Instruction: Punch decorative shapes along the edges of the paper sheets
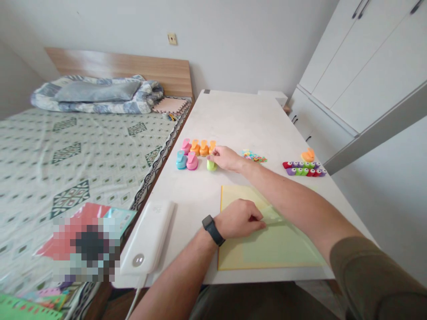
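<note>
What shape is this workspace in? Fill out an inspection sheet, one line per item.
Surface: white table.
Job's things: lime-green punch standing upright; yellow-edged sheet lying near the front edge.
Clutter: larger punches at left; small punches in rows at right; colourful bits in a loose pile.
Hands: right hand at the lime-green punch, grip unclear; left hand over the sheet.
Cables: white cord from the white device.
Surroundings: bed left, cabinets right.
</note>
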`<state>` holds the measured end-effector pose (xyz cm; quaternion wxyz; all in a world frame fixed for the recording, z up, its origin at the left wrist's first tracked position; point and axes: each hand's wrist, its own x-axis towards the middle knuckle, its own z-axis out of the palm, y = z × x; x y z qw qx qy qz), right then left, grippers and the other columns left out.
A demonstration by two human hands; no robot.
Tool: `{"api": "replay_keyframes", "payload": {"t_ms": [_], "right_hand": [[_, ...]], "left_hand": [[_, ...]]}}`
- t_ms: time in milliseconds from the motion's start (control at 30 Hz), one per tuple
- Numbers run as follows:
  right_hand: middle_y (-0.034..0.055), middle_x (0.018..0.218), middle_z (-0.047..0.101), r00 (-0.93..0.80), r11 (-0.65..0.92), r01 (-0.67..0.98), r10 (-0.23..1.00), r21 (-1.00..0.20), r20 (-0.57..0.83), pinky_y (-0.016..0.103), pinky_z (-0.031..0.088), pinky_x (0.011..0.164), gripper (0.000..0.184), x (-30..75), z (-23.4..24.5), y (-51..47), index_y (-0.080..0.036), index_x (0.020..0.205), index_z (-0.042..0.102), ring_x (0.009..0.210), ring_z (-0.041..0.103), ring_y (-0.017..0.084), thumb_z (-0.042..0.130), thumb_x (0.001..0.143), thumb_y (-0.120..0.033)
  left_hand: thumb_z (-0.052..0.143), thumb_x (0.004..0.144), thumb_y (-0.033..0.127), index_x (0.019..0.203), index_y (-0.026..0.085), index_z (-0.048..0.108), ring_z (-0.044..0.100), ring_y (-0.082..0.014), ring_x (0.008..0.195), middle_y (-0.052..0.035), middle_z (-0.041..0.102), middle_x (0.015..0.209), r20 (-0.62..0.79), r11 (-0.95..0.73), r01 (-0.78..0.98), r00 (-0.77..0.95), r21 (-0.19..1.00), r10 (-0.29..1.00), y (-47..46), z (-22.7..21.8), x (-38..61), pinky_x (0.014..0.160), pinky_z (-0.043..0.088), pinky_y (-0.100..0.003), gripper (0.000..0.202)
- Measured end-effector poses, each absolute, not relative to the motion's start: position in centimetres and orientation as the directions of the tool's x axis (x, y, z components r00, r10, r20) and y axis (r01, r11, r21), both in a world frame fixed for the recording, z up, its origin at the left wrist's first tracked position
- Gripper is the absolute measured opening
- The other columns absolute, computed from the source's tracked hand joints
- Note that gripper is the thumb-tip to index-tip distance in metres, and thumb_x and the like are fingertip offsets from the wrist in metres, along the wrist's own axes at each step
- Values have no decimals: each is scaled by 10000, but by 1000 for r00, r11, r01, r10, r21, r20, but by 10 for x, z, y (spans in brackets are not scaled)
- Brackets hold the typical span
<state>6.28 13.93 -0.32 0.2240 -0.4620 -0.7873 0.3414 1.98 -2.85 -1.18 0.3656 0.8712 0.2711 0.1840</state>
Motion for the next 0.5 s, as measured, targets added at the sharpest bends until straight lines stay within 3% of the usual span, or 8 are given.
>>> {"api": "replay_keyframes", "payload": {"t_ms": [233,500], "right_hand": [[3,786,652,-435,274,574,901,-772,-3,255,366,588,251,21,-10,147,-217,829,575,656,544,133,593,922,-449],[52,813,707,-403,345,710,914,-614,47,291,391,643,314,22,0,141,-226,763,594,749,626,192,551,940,-481]], "left_hand": [[640,897,316,580,158,538,418,-92,566,16,503,600,112,-569,339,782,749,613,-29,-12,18,584,310,-258,368],[666,882,306,596,156,608,423,-97,567,6,533,609,116,-576,350,776,739,620,-29,-13,19,587,327,-258,328]]}}
